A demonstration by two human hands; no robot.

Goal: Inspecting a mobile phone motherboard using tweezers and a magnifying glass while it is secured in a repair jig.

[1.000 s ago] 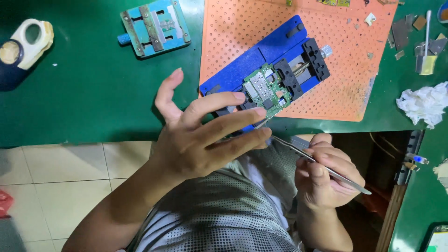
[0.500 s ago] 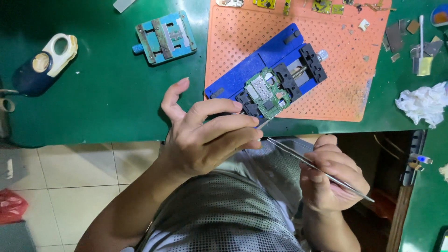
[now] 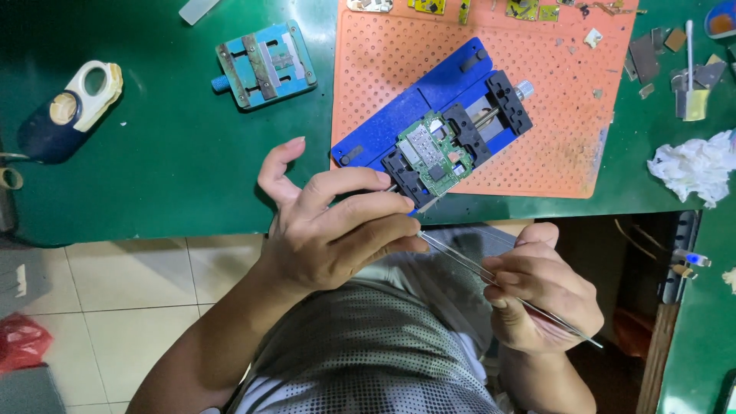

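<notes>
My left hand (image 3: pixel 330 230) hovers off the green table's front edge, fingers curled and pinched together near the tip of thin metal tweezers (image 3: pixel 460 261); what the fingertips hold, if anything, is too small to see. My right hand (image 3: pixel 537 295) grips the tweezers, which point left toward the left fingertips. Just above the hands, a green circuit board (image 3: pixel 432 156) is clamped in a blue fixture (image 3: pixel 437 96) lying on an orange perforated mat (image 3: pixel 552 100).
A second, light-blue clamp fixture (image 3: pixel 264 64) lies on the green table (image 3: pixel 153 153) at upper left. A dark-blue and white tape dispenser (image 3: pixel 69 111) sits far left. Crumpled white tissue (image 3: pixel 694 169) and small metal parts (image 3: pixel 690 69) lie at right. Tiled floor (image 3: pixel 115 307) below.
The view has shifted slightly, so the table sits lower in the frame. Both hands stay close together with the tweezers' tip at the left fingertips; little else differs.
</notes>
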